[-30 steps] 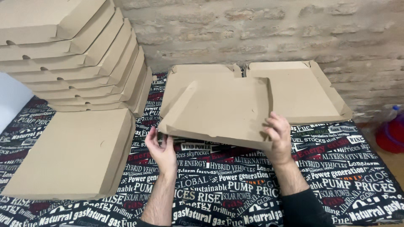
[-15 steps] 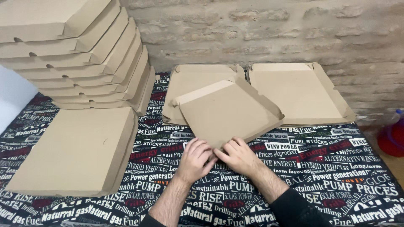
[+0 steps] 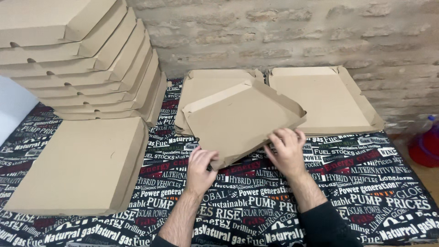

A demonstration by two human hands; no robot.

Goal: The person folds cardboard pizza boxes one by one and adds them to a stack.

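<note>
Left hand [image 3: 200,165] gripped cardboard box [image 3: 242,120] near corner at 7 o'clock; right hand [image 3: 287,152] clasped edge at 4 o'clock; box tilted above bench [image 3: 375,183].

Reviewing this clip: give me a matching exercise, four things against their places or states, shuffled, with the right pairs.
Things:
1. half-folded box
2. closed box
3. stack of boxes
4. plastic bottle

Places or states:
A. far right edge, beside the table
B. piled high at back left
C. held at its near edge by left hand and right hand
D. lying flat at front left

Pairs: 1-C, 2-D, 3-B, 4-A
</note>
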